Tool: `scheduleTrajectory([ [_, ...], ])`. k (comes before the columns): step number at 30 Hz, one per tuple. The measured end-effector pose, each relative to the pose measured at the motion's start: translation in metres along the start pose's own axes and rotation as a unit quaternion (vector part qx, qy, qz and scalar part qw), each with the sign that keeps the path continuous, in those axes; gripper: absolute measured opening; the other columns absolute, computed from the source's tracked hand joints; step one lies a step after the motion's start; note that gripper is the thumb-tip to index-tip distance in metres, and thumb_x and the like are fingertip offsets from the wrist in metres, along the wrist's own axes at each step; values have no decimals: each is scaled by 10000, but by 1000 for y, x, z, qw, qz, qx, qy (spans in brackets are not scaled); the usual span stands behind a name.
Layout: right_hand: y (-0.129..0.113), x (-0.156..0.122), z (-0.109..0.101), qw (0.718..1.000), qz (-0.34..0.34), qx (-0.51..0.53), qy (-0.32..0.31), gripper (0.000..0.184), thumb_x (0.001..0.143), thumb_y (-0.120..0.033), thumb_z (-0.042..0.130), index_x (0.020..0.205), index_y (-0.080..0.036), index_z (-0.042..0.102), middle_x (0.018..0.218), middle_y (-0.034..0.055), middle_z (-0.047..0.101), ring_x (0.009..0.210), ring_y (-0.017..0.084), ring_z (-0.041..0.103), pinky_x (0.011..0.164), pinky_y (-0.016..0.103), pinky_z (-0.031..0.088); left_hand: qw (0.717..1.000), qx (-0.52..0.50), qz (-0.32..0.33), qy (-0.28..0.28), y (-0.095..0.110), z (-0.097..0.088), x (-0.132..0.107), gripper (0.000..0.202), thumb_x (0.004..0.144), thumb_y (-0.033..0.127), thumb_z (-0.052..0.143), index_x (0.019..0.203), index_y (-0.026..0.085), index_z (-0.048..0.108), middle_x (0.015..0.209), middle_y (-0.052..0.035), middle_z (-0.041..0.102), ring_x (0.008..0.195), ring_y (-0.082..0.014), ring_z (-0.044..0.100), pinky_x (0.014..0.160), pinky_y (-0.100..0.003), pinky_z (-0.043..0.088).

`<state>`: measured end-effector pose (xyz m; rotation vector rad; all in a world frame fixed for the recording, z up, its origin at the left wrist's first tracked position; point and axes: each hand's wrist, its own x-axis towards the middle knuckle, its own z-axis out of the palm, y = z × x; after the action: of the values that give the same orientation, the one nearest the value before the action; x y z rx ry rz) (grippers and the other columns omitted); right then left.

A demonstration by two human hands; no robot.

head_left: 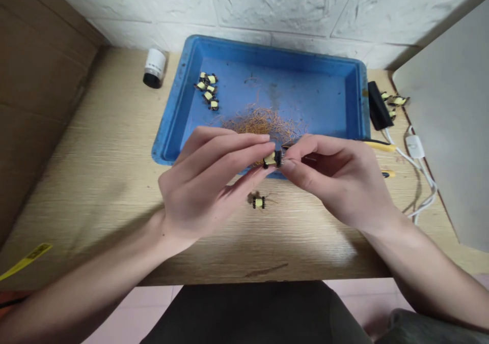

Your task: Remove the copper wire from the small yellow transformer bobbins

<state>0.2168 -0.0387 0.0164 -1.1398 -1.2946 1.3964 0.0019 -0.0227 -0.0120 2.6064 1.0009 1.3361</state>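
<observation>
My left hand (pixel 214 181) pinches a small transformer coil (pixel 270 159) with yellow tape and a black pinned bobbin between thumb and fingertips, above the tray's near edge. My right hand (pixel 336 178) is closed, thumb and forefinger pressed together at the coil's right end, on the pins or fine wire there. Yellow-and-black handles of a plier-like tool (pixel 380 144) stick out behind the right hand; whether the palm grips it is hidden. Below the hands, another yellow-taped coil (pixel 259 202) with loose wire ends lies on the table.
A blue tray (pixel 305 59) holds a heap of copper-coloured wire scraps (pixel 260 122) and several taped coils (pixel 208 90). A white-and-black jar (pixel 154 68) stands left. On the right are a black device (pixel 379 106), more coils (pixel 399 101) and a white cable with a switch (pixel 414 146).
</observation>
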Motion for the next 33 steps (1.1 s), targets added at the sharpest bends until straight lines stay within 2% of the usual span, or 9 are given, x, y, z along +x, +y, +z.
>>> scheduleTrajectory([
  [5, -1, -1, -2, 1000, 9, -28, -5, 131, 856, -180, 857, 779, -229, 763, 708, -41, 719, 644, 114, 590, 574, 255, 478, 998, 13, 60, 7, -7, -3, 2, 343, 899, 131, 874, 1206, 230, 755, 1130, -50, 862, 921, -220, 799, 811, -349, 704],
  [10, -7, -3, -6, 989, -26, -148, -7, 129, 896, -155, 810, 799, -219, 755, 758, -31, 750, 678, 121, 618, 619, 268, 479, 997, 21, 73, 14, -7, 0, 2, 323, 903, 131, 873, 1190, 216, 753, 1100, -38, 866, 891, -210, 792, 798, -343, 698],
  [14, -12, -3, -11, 973, -61, -217, -41, 176, 911, -101, 750, 782, -211, 706, 745, -35, 715, 675, 116, 600, 639, 270, 469, 1000, 2, 17, -11, -1, 1, 3, 264, 944, 173, 838, 1163, 289, 747, 1089, 1, 869, 905, -211, 794, 795, -376, 698],
  [17, -15, -1, -14, 967, -56, -238, -71, 179, 917, -110, 749, 784, -218, 698, 730, -41, 685, 660, 118, 575, 636, 275, 465, 999, -16, -3, -41, 3, 1, 4, 211, 983, 208, 789, 1139, 344, 749, 1078, 31, 868, 907, -210, 803, 789, -390, 700],
  [21, -17, 2, -20, 976, 17, -188, -106, 139, 922, -193, 792, 801, -225, 730, 733, -24, 691, 670, 141, 582, 615, 287, 462, 995, -55, -45, -68, 7, 0, 7, 113, 986, 223, 782, 1033, 323, 756, 999, 33, 865, 861, -197, 789, 798, -381, 681],
  [26, -19, 4, -28, 977, 112, -86, -159, 149, 904, -239, 824, 793, -203, 730, 670, -37, 628, 599, 112, 515, 512, 260, 358, 970, -156, -160, -97, 14, -2, 10, 86, 989, 221, 764, 930, 284, 755, 937, 46, 850, 828, -160, 760, 807, -326, 634],
  [29, -20, 5, -29, 977, 117, -70, -164, 147, 911, -192, 779, 774, -200, 724, 628, -55, 590, 560, 90, 489, 486, 241, 329, 955, -174, -207, -121, 16, -3, 12, 134, 995, 216, 731, 879, 273, 765, 863, 68, 828, 780, -142, 742, 794, -304, 607],
  [33, -20, 6, -28, 978, 111, -66, -165, 162, 927, -175, 732, 770, -207, 714, 634, -56, 590, 553, 83, 481, 486, 230, 344, 952, -171, -209, -145, 16, -6, 15, 170, 1007, 231, 693, 855, 255, 766, 813, 77, 804, 720, -117, 709, 757, -284, 565],
])
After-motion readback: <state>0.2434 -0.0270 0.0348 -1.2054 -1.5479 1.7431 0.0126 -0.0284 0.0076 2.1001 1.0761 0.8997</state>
